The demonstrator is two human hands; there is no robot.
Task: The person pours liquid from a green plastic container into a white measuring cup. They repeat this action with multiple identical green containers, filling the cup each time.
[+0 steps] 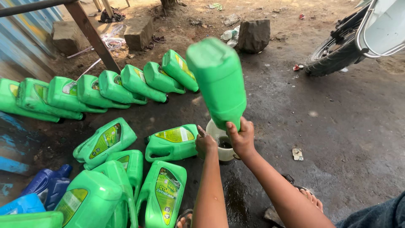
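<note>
Upended above a small white container (pixel 222 143) on dark, oil-stained ground (pixel 337 139): a green plastic jug (pixel 218 80), neck down, base tipped toward the far left. Right hand (pixel 242 137) clamped around the jug's lower end. Left hand (pixel 205 142) curled on the container's near-left rim, fingers closed against it. Dark liquid visible inside the container. Lined up in a row at far left, more green jugs (pixel 112 86) lying on their sides; others (pixel 172 142) scattered near left, beside blue jugs (pixel 44 183). At far right, a motorcycle wheel (pixel 337 50).
</note>
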